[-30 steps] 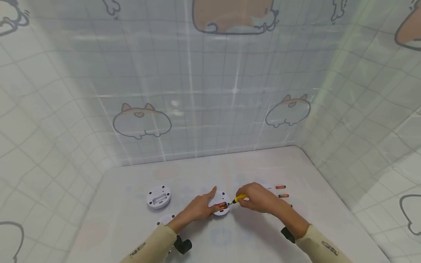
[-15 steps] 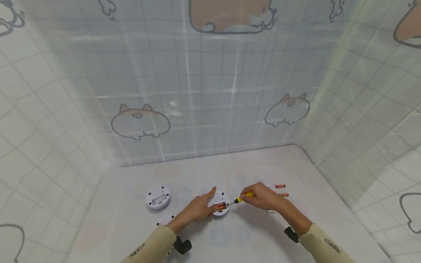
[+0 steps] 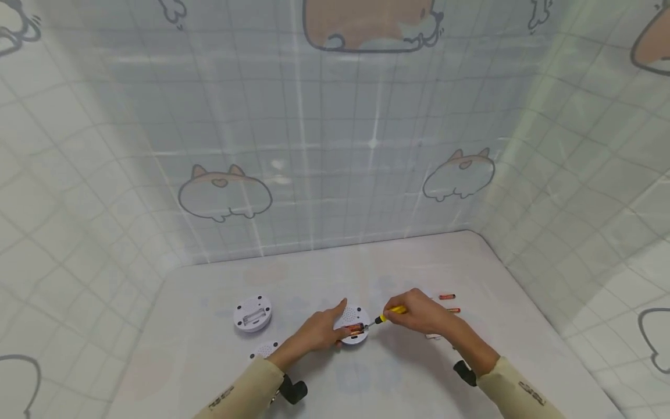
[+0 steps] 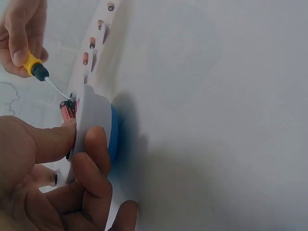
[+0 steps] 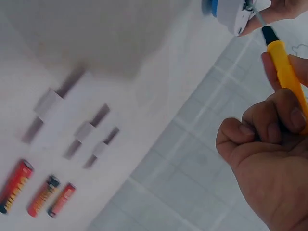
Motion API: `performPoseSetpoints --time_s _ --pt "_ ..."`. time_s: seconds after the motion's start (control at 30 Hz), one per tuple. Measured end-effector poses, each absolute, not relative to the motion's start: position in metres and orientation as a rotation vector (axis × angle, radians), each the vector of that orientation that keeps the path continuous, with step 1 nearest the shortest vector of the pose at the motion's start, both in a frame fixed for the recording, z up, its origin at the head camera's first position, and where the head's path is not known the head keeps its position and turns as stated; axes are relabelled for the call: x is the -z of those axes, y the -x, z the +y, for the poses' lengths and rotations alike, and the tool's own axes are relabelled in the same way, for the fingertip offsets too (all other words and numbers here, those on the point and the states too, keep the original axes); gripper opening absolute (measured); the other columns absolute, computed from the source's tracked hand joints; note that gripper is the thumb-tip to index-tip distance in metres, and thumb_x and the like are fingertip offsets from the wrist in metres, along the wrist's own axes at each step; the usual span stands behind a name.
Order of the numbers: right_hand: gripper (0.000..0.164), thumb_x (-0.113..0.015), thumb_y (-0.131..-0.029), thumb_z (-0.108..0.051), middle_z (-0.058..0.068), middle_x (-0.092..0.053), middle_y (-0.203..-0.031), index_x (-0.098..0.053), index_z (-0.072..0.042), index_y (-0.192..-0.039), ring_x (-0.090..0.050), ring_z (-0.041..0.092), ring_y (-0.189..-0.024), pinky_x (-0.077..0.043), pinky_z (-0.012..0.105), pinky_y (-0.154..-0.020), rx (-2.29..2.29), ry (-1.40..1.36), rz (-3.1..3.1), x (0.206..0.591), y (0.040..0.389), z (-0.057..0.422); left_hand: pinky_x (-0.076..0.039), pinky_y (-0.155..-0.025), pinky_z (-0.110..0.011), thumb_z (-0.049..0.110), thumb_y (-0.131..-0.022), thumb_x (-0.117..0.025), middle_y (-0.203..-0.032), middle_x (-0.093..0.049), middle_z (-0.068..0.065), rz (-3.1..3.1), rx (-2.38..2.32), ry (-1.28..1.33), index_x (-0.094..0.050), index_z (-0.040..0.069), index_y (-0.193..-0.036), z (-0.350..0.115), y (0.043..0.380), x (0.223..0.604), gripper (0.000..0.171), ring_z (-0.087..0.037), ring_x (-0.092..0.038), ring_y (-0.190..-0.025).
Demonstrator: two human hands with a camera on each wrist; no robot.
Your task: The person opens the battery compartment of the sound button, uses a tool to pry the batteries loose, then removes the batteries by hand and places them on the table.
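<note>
My left hand (image 3: 319, 329) grips a round white device (image 3: 347, 316) with a blue underside, its fingers curled round the edge. The left thumb presses on red batteries (image 3: 354, 330) in the device's compartment. In the left wrist view one battery (image 4: 66, 109) stands tilted out of the device's face. My right hand (image 3: 416, 311) holds a yellow-and-black screwdriver (image 5: 284, 67) by its handle. The screwdriver's metal shaft (image 4: 57, 88) reaches to the battery end at the device's right side. Part of the compartment is hidden under the left thumb.
Another white device (image 3: 253, 314) lies at the left, its battery slot facing up. A further device (image 3: 264, 350) is partly covered by the left forearm. Loose red batteries (image 5: 43, 195) and small white plastic pieces (image 5: 49, 105) lie at the right. A patterned curtain (image 3: 335, 145) surrounds the table.
My right hand has drawn slightly right with the screwdriver, showing more of its shaft. The left hand keeps its grip, and the device has shifted slightly right.
</note>
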State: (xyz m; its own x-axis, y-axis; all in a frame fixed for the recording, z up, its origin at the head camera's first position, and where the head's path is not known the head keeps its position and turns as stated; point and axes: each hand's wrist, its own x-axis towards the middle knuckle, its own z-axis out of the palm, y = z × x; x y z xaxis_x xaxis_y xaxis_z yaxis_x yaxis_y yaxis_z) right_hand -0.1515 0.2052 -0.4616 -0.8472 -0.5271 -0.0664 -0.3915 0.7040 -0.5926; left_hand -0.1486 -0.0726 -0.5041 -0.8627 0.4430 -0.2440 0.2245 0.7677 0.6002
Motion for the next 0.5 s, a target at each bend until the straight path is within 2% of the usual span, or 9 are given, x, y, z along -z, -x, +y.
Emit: performPoseSetpoints --time_s 0.13,0.17,0.3,0.5 --pt "0.011 -0.070 -0.094 -0.027 -0.014 -0.072 -0.090 -0.079 -0.022 -0.100 -0.060 0.005 -0.078 -0.052 0.027 -0.071 0.711 0.753 2.721 0.450 0.148 0.198 -0.044 -0.089 -0.046 0.034 -0.095 -0.070 -0.074 -0.069 0.002 2.565 -0.836 -0.486 -0.031 0.012 -0.159 -0.072 0.148 0.502 0.078 -0.021 -0.057 -0.096" --pt "0.012 -0.070 -0.094 -0.026 -0.015 -0.072 -0.092 -0.079 -0.021 -0.100 -0.061 0.005 -0.080 -0.053 0.029 -0.075 0.655 0.783 2.741 0.447 0.146 0.195 -0.043 -0.088 -0.045 0.034 -0.096 -0.070 -0.068 -0.067 0.004 2.556 -0.844 -0.475 -0.031 0.012 -0.159 -0.071 0.147 0.502 0.077 -0.021 -0.058 -0.097" --pt "0.009 -0.074 -0.090 -0.024 -0.015 -0.073 -0.093 -0.079 -0.022 -0.098 -0.063 0.005 -0.086 -0.051 0.038 -0.087 0.437 0.946 2.840 0.436 0.139 0.186 -0.042 -0.090 -0.045 0.034 -0.096 -0.070 -0.068 -0.064 0.006 2.562 -0.847 -0.454 -0.030 0.013 -0.159 -0.071 0.146 0.502 0.077 -0.021 -0.057 -0.100" --pt "0.010 -0.078 -0.087 -0.028 -0.012 -0.073 -0.089 -0.079 -0.021 -0.095 -0.061 0.006 -0.080 -0.050 0.042 -0.082 0.290 1.033 2.892 0.432 0.133 0.176 -0.042 -0.090 -0.045 0.035 -0.096 -0.069 -0.074 -0.066 0.003 2.574 -0.853 -0.439 -0.030 0.014 -0.159 -0.070 0.146 0.504 0.077 -0.021 -0.057 -0.097"
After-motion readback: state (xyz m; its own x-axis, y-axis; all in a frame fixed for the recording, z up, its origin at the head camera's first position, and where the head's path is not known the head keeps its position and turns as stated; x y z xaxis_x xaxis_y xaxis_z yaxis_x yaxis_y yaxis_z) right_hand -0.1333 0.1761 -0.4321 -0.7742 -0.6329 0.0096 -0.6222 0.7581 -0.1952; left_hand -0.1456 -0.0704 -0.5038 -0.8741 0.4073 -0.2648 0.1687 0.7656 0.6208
